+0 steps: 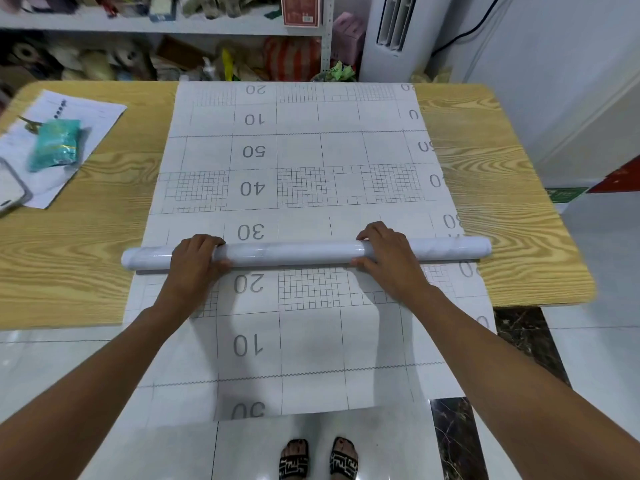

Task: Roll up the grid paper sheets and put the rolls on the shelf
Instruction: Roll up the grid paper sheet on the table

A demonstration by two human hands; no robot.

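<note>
A long sheet of grid paper with numbered squares lies across the wooden table, its near end hanging over the front edge toward the floor. A pale rolled tube lies crosswise on the sheet, near the table's front. My left hand grips the roll left of its middle, fingers curled over the top. My right hand grips it right of the middle, thumb on the near side. The shelf stands behind the table, crowded with goods.
At the table's left lie a printed sheet, a teal packet and a phone. A white air conditioner stands at the back right. My sandalled feet stand on the tiled floor below.
</note>
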